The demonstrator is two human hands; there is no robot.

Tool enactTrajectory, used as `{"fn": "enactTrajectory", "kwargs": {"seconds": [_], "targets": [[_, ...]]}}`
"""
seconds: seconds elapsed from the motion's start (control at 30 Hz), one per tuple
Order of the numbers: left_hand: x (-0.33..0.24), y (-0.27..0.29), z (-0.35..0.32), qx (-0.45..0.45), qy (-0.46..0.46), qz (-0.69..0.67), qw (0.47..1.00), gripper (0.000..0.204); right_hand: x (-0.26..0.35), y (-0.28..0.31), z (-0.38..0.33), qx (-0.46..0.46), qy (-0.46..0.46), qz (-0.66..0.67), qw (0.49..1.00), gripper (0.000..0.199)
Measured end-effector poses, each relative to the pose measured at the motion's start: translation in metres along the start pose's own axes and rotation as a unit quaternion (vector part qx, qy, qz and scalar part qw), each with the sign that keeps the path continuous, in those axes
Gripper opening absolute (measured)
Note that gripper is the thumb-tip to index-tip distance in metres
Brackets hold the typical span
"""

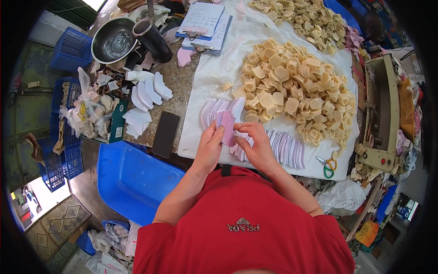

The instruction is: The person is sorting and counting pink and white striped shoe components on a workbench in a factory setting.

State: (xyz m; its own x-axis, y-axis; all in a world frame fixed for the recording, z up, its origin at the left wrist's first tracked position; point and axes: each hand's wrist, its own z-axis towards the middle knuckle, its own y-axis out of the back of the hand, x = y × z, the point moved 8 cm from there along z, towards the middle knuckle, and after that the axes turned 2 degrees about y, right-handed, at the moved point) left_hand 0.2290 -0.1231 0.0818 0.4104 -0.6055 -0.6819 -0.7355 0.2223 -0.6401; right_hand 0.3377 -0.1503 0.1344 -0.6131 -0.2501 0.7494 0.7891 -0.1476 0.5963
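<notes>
A glittery pink curved piece [226, 124], like a flat shoe part, is held up in front of me. My left hand [209, 147] grips its lower left side between thumb and fingers. From the other side, the fingers of my right hand [257, 142] pinch at its right edge; the exact contact is partly hidden. Just behind my hands stands a row of white and lilac curved pieces [211, 112], packed on edge. A second such row [287, 150] lies to the right of my right hand. Both rest on a white cloth [198, 89] over the table.
Beyond the rows is a large heap of beige moulded pieces [292, 84]. Green-and-orange-handled scissors [327, 166] lie at the right front. On the left are a dark phone [165, 134], white curved pieces [148, 91], a metal bowl [114, 40], clipboards [200, 20] and a blue tub [132, 178].
</notes>
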Motion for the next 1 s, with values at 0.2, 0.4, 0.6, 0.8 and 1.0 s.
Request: {"fn": "enactTrajectory", "kwargs": {"seconds": [0.2,0.4,0.6,0.8,1.0], "targets": [[-0.016,0.001,-0.007,-0.043,-0.082,0.25,0.964,0.032,-0.017,0.007,0.009,-0.036,-0.179,0.198,0.963,0.03],[-0.017,-0.005,-0.012,-0.073,-0.075,0.323,0.941,0.031,-0.016,-0.002,0.009,0.006,-0.209,0.213,0.954,0.035],[-0.01,-0.006,-0.012,-0.071,-0.031,0.328,0.941,0.031,-0.017,-0.003,0.011,0.032,-0.222,0.194,0.955,0.032],[-0.004,-0.009,-0.012,-0.04,-0.035,0.249,0.967,0.031,-0.028,-0.004,0.006,0.034,-0.25,0.253,0.934,0.034],[0.002,-0.005,-0.012,-0.046,-0.033,0.249,0.967,0.034,-0.021,0.001,0.009,0.049,-0.217,0.21,0.952,0.034]]}}
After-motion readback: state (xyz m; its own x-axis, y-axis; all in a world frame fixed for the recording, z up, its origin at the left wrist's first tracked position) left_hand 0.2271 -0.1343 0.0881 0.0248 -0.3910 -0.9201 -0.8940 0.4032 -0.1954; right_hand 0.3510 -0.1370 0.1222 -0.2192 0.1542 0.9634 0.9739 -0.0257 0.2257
